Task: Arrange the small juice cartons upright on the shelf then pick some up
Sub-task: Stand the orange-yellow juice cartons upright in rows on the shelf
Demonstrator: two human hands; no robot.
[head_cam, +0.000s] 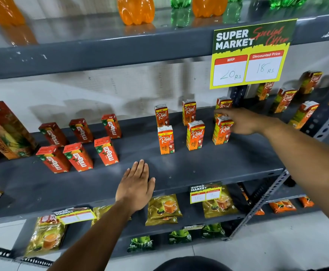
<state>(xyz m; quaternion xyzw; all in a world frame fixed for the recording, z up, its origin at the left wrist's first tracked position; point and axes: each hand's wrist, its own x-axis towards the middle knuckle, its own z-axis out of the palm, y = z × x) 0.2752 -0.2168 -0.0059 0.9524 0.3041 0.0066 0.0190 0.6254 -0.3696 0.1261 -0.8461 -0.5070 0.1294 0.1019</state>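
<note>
Several small orange Real juice cartons stand upright in two rows on the grey shelf (pixel 198 169). The front row holds a left carton (pixel 166 139), a middle carton (pixel 195 135) and a right carton (pixel 220 133). My right hand (pixel 243 122) reaches in from the right. Its fingers lie over the top of the front right carton and partly hide the back right carton (pixel 223 103). Whether it grips the carton is unclear. My left hand (pixel 135 189) rests flat on the shelf's front edge, fingers apart, holding nothing. Several red Maaza cartons (pixel 107 151) stand further left.
A large pineapple juice carton (pixel 5 132) stands at the far left. A yellow price sign (pixel 249 55) hangs from the upper shelf, where soda bottles (pixel 136 10) stand. More Real cartons (pixel 284 100) sit on the neighbouring shelf at right. Tea packets (pixel 163 209) lie on the shelf below.
</note>
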